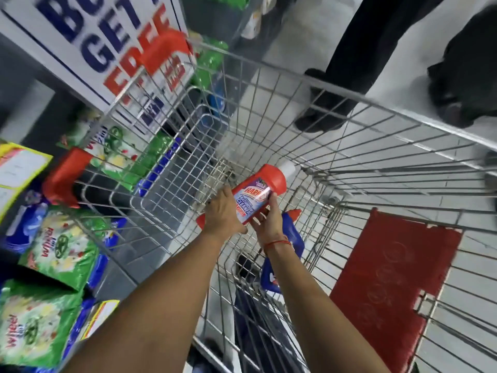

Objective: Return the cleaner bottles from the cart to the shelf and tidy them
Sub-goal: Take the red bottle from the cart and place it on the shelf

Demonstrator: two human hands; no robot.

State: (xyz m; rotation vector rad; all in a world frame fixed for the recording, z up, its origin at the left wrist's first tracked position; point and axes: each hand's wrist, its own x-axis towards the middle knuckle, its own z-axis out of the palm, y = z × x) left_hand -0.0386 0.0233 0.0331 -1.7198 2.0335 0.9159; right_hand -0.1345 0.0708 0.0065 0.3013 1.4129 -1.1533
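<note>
Retrieval is the step in hand — both hands reach into the cart (349, 103), the left hand (223, 214) and right hand (266, 219) curled closed around a red cleaner bottle (258, 192) held above its wire floor. Next move, I judge — lift it clear of the cart wall toward the shelf; a blue bottle (293, 238) waits below.

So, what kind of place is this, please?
Most likely a supermarket aisle. A wire shopping cart stands beside shelves of packaged goods, a promotional sign hangs above them, and both hands hold a red bathroom cleaner bottle.
</note>
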